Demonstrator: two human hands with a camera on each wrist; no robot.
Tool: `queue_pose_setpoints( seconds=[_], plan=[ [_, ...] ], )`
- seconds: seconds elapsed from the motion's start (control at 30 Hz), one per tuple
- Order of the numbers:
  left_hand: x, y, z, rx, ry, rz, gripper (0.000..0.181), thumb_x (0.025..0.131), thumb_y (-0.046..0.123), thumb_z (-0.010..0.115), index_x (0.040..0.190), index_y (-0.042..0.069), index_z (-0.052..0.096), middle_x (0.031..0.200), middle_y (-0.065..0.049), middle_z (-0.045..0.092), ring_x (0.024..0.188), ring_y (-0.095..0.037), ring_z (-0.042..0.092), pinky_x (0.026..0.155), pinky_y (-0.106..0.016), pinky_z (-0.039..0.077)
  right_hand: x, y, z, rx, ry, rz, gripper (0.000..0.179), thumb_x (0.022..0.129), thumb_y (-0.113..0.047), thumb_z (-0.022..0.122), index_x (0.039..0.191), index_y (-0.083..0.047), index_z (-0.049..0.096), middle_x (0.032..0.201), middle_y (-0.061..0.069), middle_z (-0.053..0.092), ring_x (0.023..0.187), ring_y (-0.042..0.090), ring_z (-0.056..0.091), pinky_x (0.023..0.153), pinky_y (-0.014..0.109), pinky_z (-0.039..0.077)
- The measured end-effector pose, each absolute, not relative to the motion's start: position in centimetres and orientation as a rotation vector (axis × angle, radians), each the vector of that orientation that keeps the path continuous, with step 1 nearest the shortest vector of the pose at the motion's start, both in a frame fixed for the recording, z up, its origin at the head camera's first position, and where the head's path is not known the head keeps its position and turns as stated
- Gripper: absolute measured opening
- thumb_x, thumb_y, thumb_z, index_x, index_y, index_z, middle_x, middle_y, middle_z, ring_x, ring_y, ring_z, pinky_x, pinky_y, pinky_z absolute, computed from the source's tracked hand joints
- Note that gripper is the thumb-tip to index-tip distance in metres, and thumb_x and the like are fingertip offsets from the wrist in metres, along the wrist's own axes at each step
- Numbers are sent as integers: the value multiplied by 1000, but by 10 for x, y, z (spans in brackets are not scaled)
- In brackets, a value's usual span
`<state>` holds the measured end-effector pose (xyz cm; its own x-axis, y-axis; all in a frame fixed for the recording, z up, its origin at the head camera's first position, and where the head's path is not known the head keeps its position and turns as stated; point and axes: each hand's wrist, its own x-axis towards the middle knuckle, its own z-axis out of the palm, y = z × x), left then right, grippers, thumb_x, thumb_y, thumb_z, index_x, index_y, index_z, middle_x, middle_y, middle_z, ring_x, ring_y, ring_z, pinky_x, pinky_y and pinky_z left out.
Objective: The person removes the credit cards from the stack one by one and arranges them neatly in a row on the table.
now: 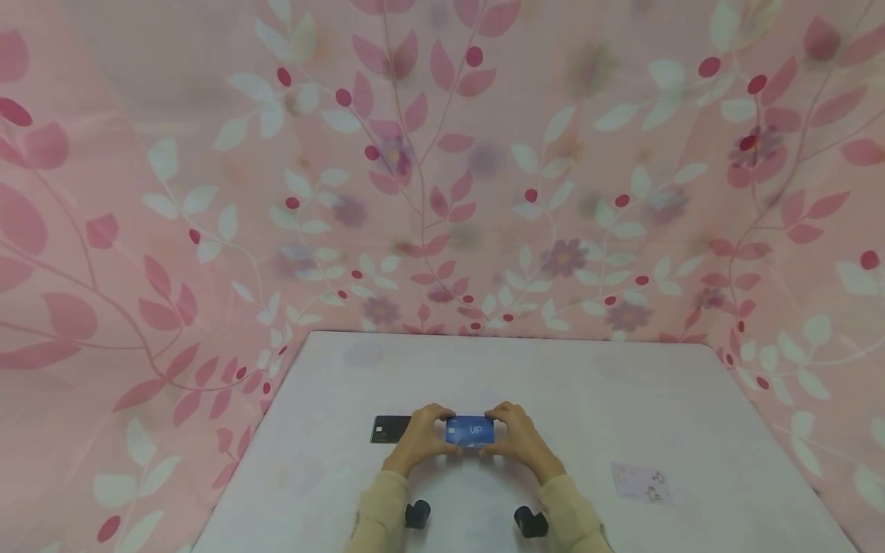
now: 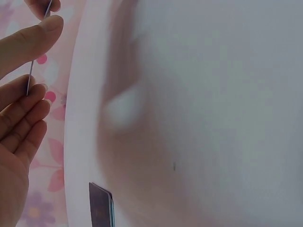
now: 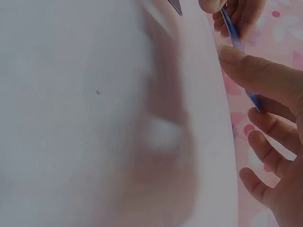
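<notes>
A blue card [image 1: 470, 432] printed "VIP" is held up above the white table by both hands. My left hand [image 1: 422, 438] pinches its left end between thumb and fingers, and my right hand [image 1: 518, 439] pinches the right end likewise. Seen from either wrist, the card [image 3: 235, 35] is nearly edge-on, a thin line [image 2: 31, 71] in the left wrist view. Behind the left hand lies a black card [image 1: 389, 428], its right part hidden by that hand in the head view. The left wrist view shows dark cards [image 2: 100, 205] stacked on the table.
A pale card with a flower print [image 1: 641, 482] lies on the white tabletop [image 1: 553, 376], to the right of the right arm. Pink floral cloth [image 1: 442, 192] rises behind the table and along both sides. Black wrist devices [image 1: 530, 522] sit by the sleeves.
</notes>
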<state>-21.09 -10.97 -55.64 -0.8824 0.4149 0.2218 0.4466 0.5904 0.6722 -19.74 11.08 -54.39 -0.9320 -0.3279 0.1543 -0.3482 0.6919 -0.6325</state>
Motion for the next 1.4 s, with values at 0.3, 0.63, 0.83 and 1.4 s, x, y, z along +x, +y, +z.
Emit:
queue_pose_setpoints(
  seconds=[0.3,0.63,0.83,1.4],
  plan=[
    [-211,-101,-555,-771,-2763,-1179,57,60,20,87,108,0,65,105,-11,66,98,-25,62,89,-41,49,-193,118,-542,540,-2854,1098,61,58,-21,89,110,2,65,105,12,59,99,30,52,88,52,43],
    [-209,-89,-560,-823,-2725,-1212,56,61,22,87,107,-1,65,102,-10,67,96,-23,62,88,-37,50,-184,129,-541,482,-2856,1072,60,57,-20,89,108,1,66,105,11,59,98,30,53,87,51,44],
    [-207,-81,-561,-846,-2703,-1217,56,60,21,87,106,0,66,100,-10,68,94,-22,62,86,-35,50,-179,136,-539,439,-2859,1095,60,56,-18,89,108,1,66,105,10,59,99,30,52,88,51,43],
    [-202,-63,-559,-842,-2761,-1226,56,61,23,87,108,2,66,103,-8,67,96,-20,61,89,-34,50,-167,151,-539,315,-2894,1109,59,59,-17,88,111,-2,66,106,6,58,100,26,51,89,48,45]
  ],
)
